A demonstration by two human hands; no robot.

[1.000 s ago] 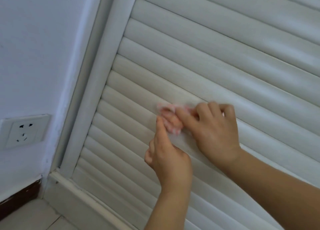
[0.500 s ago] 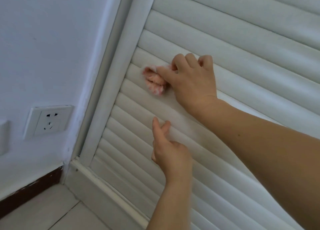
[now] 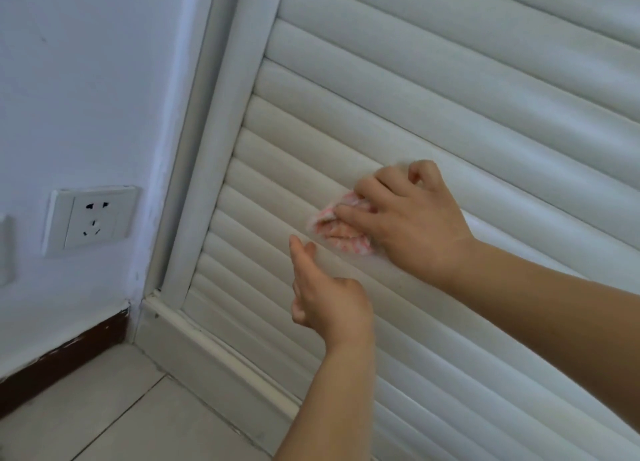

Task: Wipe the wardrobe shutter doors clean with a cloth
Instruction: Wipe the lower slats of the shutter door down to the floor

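White wall fills the left of the view, with a wall socket set low above a dark skirting board and pale floor tiles. Right of that stands the door frame, then the white shutter door with its rows of rounded slats.

Low on the slats, the left hand has its fingers straight and close together, fingertips at or against a slat just below the cloth; it holds nothing. Just up and right of it, the right hand grips a bunched pink-and-white cloth and presses it to the door, the cloth poking out at the hand's left edge, under the fingers.

To do this stroke well, I would run the cloth along each slat's length, not across, and push a fold into the grooves between slats where dust probably sits. The left hand could brace the door so it does not flex.
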